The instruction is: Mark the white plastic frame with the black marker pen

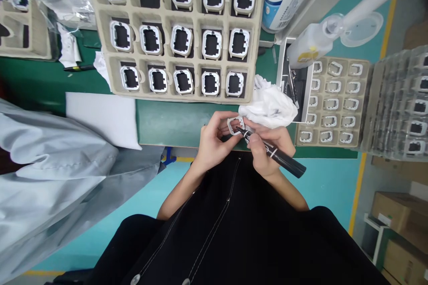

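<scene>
Near the table's front edge, my left hand pinches a small white frame between thumb and fingers. My right hand grips a thick black marker, its dark tip at the frame's opening. Fingers of my right hand also lie close to the frame's right side. Beyond my hands, a beige tray holds several white frames in compartments with dark bottoms; one compartment in the back row has no frame. A crumpled white cloth lies just past my right hand.
A white pad lies at left, near a person's grey sleeve. On the right are a narrow box, a second frame tray, stacked clear trays and a pump bottle. A labelled bottle stands behind the cloth.
</scene>
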### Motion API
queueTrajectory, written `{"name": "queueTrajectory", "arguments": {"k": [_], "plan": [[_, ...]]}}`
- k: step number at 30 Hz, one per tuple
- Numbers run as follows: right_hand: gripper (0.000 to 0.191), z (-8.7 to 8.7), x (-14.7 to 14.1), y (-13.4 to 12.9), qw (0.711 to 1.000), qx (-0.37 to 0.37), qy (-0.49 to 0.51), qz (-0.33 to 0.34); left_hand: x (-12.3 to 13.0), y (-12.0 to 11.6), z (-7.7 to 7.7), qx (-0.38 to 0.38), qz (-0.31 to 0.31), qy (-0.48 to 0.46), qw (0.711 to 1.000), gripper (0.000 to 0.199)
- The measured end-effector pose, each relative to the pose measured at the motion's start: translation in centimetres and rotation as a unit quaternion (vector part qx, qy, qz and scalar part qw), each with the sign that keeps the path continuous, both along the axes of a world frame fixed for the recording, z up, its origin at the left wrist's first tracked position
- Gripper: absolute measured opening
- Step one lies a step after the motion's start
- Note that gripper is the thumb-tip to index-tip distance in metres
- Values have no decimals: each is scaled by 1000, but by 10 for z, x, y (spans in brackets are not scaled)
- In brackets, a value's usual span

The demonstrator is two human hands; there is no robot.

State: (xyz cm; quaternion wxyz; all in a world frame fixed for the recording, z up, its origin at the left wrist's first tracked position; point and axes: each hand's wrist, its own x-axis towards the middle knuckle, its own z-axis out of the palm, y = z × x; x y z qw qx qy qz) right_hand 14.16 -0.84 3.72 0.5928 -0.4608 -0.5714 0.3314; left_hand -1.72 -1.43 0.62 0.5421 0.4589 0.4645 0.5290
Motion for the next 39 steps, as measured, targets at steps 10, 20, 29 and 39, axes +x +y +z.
{"name": "queueTrajectory", "arguments": {"k": [10, 20, 29, 39], "plan": [[12, 15, -3, 2, 994, 102, -11, 44, -13, 9, 11, -45, -49, -134, 989, 51], [21, 21, -8, 1, 987, 145, -18, 65, -25, 11, 14, -111, -96, -211, 966, 61], [18, 19, -6, 2, 990, 126, -19, 56, -24, 12, 10, -114, -87, -160, 977, 70], [11, 0, 6, -2, 999, 14, 41, 30, -6, 6, 8, -78, -41, -77, 993, 68]]}}
